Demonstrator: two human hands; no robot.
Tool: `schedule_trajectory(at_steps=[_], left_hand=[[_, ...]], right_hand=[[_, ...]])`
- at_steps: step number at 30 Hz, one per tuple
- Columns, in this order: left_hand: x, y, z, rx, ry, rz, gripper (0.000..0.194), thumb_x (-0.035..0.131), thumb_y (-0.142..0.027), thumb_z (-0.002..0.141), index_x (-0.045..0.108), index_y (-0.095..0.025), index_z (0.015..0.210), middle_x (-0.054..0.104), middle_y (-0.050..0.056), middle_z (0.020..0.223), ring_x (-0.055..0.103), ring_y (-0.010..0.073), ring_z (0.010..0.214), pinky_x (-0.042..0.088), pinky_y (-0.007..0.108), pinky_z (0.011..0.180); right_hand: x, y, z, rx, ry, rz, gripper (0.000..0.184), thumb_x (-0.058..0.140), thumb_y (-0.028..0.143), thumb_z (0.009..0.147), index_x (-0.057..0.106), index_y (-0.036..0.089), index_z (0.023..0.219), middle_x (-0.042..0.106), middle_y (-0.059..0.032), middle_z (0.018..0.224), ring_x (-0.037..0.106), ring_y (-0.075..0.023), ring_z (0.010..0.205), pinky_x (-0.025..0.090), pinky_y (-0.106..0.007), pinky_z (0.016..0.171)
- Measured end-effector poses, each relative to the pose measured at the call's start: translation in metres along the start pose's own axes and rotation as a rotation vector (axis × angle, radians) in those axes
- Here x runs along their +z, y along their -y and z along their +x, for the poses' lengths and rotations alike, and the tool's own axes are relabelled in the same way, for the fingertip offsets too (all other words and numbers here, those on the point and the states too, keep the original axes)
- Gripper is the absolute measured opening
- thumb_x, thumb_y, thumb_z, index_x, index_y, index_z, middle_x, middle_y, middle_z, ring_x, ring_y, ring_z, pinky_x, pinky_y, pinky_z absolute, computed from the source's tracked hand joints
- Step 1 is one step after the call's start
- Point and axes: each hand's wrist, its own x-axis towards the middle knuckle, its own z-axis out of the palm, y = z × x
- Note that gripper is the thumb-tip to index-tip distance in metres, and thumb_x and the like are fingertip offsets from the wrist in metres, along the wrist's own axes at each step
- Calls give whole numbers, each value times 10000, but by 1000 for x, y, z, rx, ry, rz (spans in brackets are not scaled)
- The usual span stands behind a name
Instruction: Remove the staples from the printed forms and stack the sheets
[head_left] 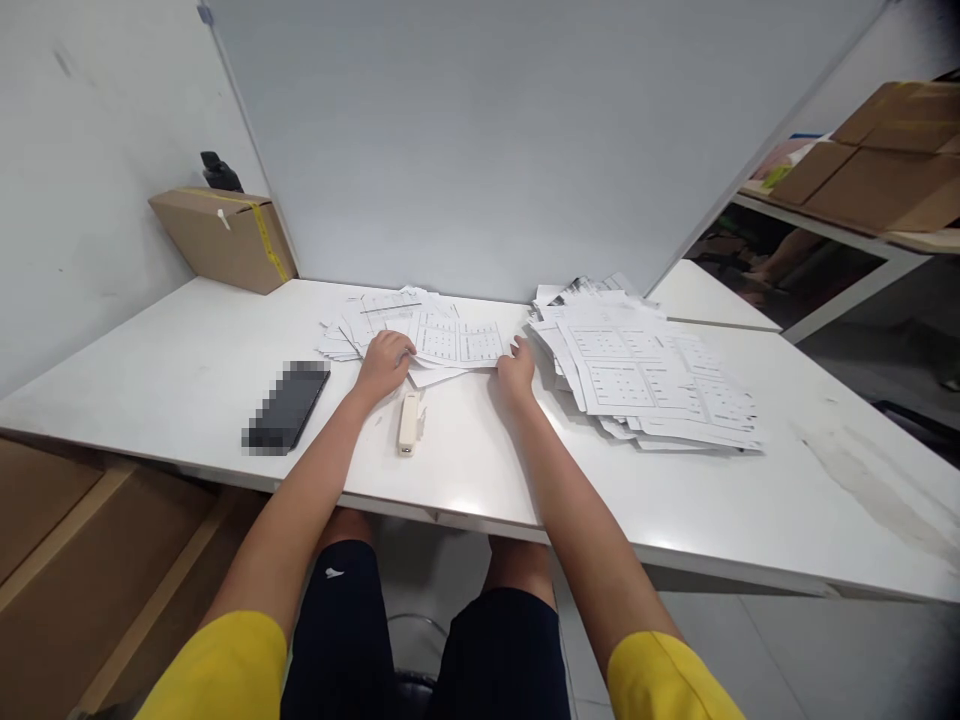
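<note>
Head view: left grip (pixel 386 362), right grip (pixel 517 370) on printed sheets (pixel 459 342).

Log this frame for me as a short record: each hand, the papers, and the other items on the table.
Left hand: at the left edge of a printed sheet; grip unclear
Right hand: at that sheet's right edge; grip unclear
Left papers: loose pile behind the left hand
Right papers: larger, uneven stack right of the right hand
Near table edge: cream-colored object between the forearms; dark flat device, partly pixelated, left of it
Back left: cardboard box with yellow tape
Surface: white table
</note>
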Motion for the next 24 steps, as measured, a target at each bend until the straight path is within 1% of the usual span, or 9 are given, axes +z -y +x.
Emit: schedule_trajectory(at_steps=[4,7,9,11,14,16,19,21,24], left_hand=[[3,8,0,-146,-114,70,214,546,-24,780,607,-226,816,643,107,1086,532,322,1157,426,506,1045],[10,15,1,-272,-186,-38,212,605,-66,785,602,-217,932,605,116,1164,554,307,1163,443,502,1066],[15,21,4,-395,-247,-239,287,648,-133,807,577,-223,1071,581,119,1273,589,273,1163,480,463,1053],[19,28,8,-551,-294,-528,339,652,-235,864,526,-240,1178,581,123,1342,633,236,1149,522,411,1012],[22,38,16,-708,-304,-918,285,584,-393,944,507,-230,1165,655,138,1278,684,227,1119,556,379,964],[21,42,18,-720,-283,-1005,317,625,-436,914,536,-209,1118,695,144,1206,699,247,1099,562,389,952],[19,39,15,-653,-260,-926,400,735,-319,790,591,-190,1140,713,131,1180,692,261,1104,557,396,954],[17,32,13,-581,-271,-834,436,710,-226,745,619,-187,1169,714,116,1185,685,253,1097,556,390,951],[13,19,10,-480,-313,-738,399,644,-180,736,653,-188,1134,715,96,1145,675,234,1062,555,370,934]], right_hand=[[1,4,-5,11,70,-76,850,506,113,612,487,173,1459,607,-145,1405,560,-260,1346,455,-475,1151],[2,7,-8,16,95,-104,862,515,109,599,500,163,1459,618,-150,1407,564,-278,1336,462,-486,1143],[2,8,-9,-18,113,-111,852,520,116,605,509,162,1456,619,-145,1412,566,-281,1327,446,-490,1159],[3,8,-11,-52,130,-109,833,525,127,617,519,172,1449,620,-136,1417,568,-288,1319,433,-507,1169],[5,7,-13,-110,174,-92,811,537,151,637,524,176,1448,626,-138,1415,568,-309,1313,418,-537,1174],[6,7,-16,-176,230,-84,799,548,170,660,520,189,1457,629,-132,1415,565,-318,1312,409,-551,1174],[8,9,-21,-272,317,-136,797,551,186,697,496,200,1492,621,-126,1432,555,-331,1321,403,-564,1173],[8,12,-23,-292,341,-219,811,549,193,713,469,168,1520,627,-155,1408,558,-352,1311,411,-579,1157],[7,15,-24,-280,322,-294,823,570,230,730,445,149,1540,644,-185,1340,562,-377,1286,426,-594,1131]])
